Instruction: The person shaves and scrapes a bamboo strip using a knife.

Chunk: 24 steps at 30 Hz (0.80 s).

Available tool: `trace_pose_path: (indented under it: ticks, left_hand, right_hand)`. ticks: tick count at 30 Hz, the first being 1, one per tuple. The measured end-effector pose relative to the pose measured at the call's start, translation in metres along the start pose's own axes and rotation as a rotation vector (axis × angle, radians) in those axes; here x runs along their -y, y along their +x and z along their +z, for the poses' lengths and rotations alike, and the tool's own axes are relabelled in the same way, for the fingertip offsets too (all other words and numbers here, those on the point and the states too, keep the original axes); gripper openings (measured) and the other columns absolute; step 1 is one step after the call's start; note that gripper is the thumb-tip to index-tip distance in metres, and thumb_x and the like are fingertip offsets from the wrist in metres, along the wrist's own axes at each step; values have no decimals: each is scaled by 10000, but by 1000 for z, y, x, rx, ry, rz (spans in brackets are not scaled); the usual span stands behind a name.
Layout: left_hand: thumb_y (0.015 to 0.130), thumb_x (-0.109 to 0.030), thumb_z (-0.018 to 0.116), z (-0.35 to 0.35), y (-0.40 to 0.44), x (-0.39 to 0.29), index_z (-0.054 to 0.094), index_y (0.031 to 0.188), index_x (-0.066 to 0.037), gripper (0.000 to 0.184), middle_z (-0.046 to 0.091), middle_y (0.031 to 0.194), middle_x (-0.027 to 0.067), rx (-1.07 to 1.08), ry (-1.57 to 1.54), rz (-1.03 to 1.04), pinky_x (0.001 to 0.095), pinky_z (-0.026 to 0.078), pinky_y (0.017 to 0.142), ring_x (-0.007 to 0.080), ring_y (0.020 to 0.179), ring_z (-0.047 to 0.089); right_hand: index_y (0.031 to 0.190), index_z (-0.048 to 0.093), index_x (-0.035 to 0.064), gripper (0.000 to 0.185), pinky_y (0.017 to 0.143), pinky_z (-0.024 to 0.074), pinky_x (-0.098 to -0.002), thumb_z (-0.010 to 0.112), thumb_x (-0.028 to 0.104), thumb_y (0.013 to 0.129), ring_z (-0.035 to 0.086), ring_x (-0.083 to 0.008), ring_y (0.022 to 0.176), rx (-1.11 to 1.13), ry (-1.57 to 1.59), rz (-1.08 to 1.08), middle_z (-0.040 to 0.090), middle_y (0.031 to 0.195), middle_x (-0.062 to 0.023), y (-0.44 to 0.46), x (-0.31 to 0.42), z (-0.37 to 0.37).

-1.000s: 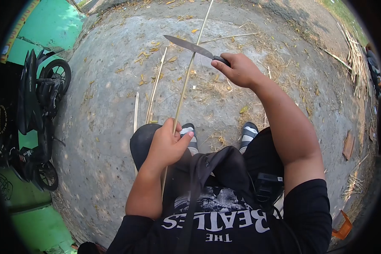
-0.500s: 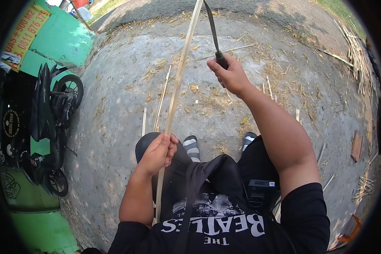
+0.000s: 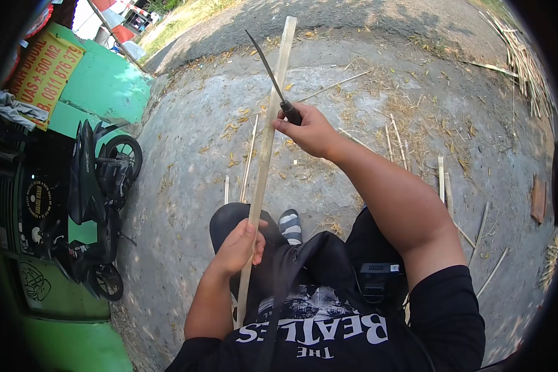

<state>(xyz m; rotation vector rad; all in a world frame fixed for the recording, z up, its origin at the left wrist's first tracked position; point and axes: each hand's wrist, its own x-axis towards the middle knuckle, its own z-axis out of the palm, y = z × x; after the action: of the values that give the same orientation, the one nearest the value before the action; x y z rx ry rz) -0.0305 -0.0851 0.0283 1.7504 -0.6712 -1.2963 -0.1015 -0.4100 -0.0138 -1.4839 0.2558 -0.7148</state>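
My left hand (image 3: 240, 247) is closed around a long, pale bamboo strip (image 3: 264, 167). The strip slants upward and away from my lap, with its far end near the top of the view. In my right hand (image 3: 311, 131) is a knife (image 3: 291, 113), gripped by its dark handle. Its thin dark blade crosses the strip's upper part and points up and to the left. Whether the blade touches the strip, I cannot tell. My right thumb lies at the strip's edge.
Loose strips (image 3: 250, 155) and dry leaves lie on the concrete ground (image 3: 186, 180). A bundle of strips (image 3: 527, 68) lies at the upper right. A motorcycle (image 3: 96, 192) stands at the left by a green wall. A brown block (image 3: 539, 198) is at the right.
My right hand has moved left and down, bringing the knife from beside the strip to across it. The strip's far end now shows. The view has shifted slightly.
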Motion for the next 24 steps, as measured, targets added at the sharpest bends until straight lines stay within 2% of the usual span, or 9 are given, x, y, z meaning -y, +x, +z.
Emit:
trace_pose_path:
  ticks: [3,6,11,12,14,17,20,24]
  left_hand:
    - [1131,-522,362,3,-2,0,482,1357,-29,556,589,842,65,-10,32,26,285,508,589,142,635,588]
    - [1132,-452,434,-5,-1,3,483,1357,-27,483,620,907,74,23,-7,5,289,544,649,149,711,642]
    - [1090,-376,577,-8,20,-5,496,1354,-31,441,640,1039,81,-63,68,109,294,579,736,186,866,695]
    - [1081,-365,601,-9,27,-11,498,1353,-31,443,639,1058,79,-64,54,129,293,583,753,189,889,699]
    - [1082,-379,600,-5,40,-18,497,1361,-33,456,625,954,41,-40,-39,82,268,532,644,146,752,648]
    - [1083,-379,598,-1,54,-25,499,1360,-35,453,598,875,9,-5,-112,34,257,475,568,115,652,582]
    - [1089,-372,588,-3,60,-22,504,1355,-37,436,576,830,-6,-17,-183,29,252,442,537,101,605,540]
    - [1097,-375,570,-19,65,-16,526,1319,-45,401,559,813,-6,28,-268,35,253,450,546,106,612,545]
  right_hand:
    - [1011,707,23,311,671,454,-297,774,322,956,543,-90,747,35,65,50,621,804,11,-2,5,1]
    - [999,704,27,291,644,444,-293,779,304,950,536,-84,731,22,112,57,610,795,19,-3,8,5]
    - [991,698,33,268,619,443,-302,785,281,941,535,-86,717,61,130,64,602,789,23,-1,2,9]
    - [997,687,44,244,571,408,-286,784,263,950,509,-74,651,64,122,65,578,745,34,-1,1,11]
    - [1011,667,67,204,474,340,-255,783,228,966,458,-51,520,71,106,71,530,656,57,-2,-2,18]
    - [991,682,50,285,637,463,-312,796,304,932,546,-100,719,71,2,138,601,783,11,-2,-4,15]
    - [984,659,70,271,583,412,-296,787,307,961,490,-74,666,12,-81,-1,561,739,31,2,-20,12]
    - [961,635,60,357,630,437,-332,765,393,969,484,-109,709,91,-288,42,560,754,-1,0,-5,-1]
